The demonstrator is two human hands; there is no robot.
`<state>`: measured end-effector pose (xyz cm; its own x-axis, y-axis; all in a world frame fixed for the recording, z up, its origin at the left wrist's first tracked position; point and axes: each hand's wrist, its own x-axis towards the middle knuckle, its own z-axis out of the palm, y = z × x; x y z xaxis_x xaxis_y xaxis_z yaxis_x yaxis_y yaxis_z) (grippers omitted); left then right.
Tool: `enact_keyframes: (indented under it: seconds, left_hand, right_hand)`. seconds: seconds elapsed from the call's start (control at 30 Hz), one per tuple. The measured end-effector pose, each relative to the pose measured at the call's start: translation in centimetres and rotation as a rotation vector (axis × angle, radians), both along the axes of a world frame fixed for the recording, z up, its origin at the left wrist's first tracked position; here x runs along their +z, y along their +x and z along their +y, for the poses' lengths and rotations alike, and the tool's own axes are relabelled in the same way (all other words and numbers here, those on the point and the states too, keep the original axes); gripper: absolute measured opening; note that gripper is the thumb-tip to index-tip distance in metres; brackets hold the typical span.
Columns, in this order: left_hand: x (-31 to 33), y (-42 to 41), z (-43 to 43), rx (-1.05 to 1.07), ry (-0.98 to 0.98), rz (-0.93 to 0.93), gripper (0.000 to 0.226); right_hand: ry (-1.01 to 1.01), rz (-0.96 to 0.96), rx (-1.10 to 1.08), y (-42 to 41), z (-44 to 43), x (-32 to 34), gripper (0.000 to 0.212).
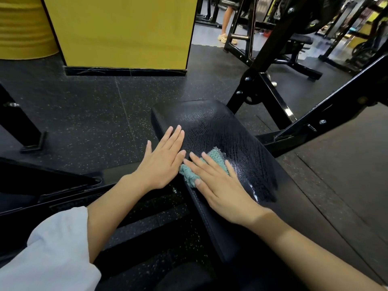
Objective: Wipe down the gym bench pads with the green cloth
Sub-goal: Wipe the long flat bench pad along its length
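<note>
The right hand (218,185) lies flat, palm down, fingers spread, pressing the green cloth (190,174) onto the black bench pad (226,131). The cloth is mostly covered by that hand: one fuzzy edge shows past the fingertips toward the middle of the pad, and a bunched corner sticks out on the thumb side, at the pad's near left edge. How the cloth is folded under the palm cannot be made out.

The left hand (162,162) is also open and flat, fingers straight and close together, holding nothing. It rests on the left edge of the pad, its fingertips on the upper surface and its little-finger side just beside the cloth and the right hand's index finger; whether they touch is hard to tell. A white sleeve (54,253) covers the left upper arm and is cut off at the lower left corner.

The pad carries wet streaks across its far and right parts, with a shiny smear near the right wrist. Its near end runs out of view under the right forearm.

A black steel frame (270,59) rises on the far right of the pad. The floor (88,114) is black speckled rubber. A yellow wall panel (123,30) stands beyond it. Far back, another person's legs (227,19) show between the machines, the body cut off at the top edge.
</note>
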<state>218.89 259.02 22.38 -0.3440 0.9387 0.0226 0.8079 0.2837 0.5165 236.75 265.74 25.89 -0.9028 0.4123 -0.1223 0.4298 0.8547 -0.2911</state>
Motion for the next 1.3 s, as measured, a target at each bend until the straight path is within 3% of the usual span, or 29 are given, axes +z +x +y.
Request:
enact_keyframes:
  seconds: [0.2, 0.63, 0.83, 1.0, 1.17, 1.23, 1.3]
  left_hand:
    - [0.3, -0.2, -0.1, 0.001, -0.037, 0.028, 0.055]
    - [-0.2, 0.3, -0.1, 0.044, -0.01, 0.048, 0.061]
    - [-0.1, 1.0, -0.6, 0.03, -0.022, 0.07, 0.061]
    - [0.2, 2.6, -1.1, -0.048, -0.038, 0.159, 0.077]
    - [0.9, 5.6, -0.4, -0.176, -0.019, 0.292, 0.084]
    - [0.7, 6.2, -0.1, -0.203, -0.008, 0.316, 0.081]
    - [0.5, 6.3, 0.0, -0.215, -0.005, 0.335, 0.079]
  right_hand:
    - [0.026, 0.028, -0.007, -0.9, 0.1, -0.3, 0.048]
    - [0.052, -0.006, -0.019, 5.8, -2.5, -0.8, 0.056]
    - [0.049, -0.02, -0.228, 5.9, 4.3, -0.3, 0.041]
    - [0.017, 0.012, -0.377, 5.3, 7.0, -0.3, 0.047]
    - [0.03, 0.005, -0.31, 6.2, 4.2, -0.3, 0.046]
    - [0.164, 0.014, -0.236, 7.3, 1.6, -0.8, 0.053]
    - [0.175, 0.012, -0.176, 8.7, -0.9, -1.1, 0.055]
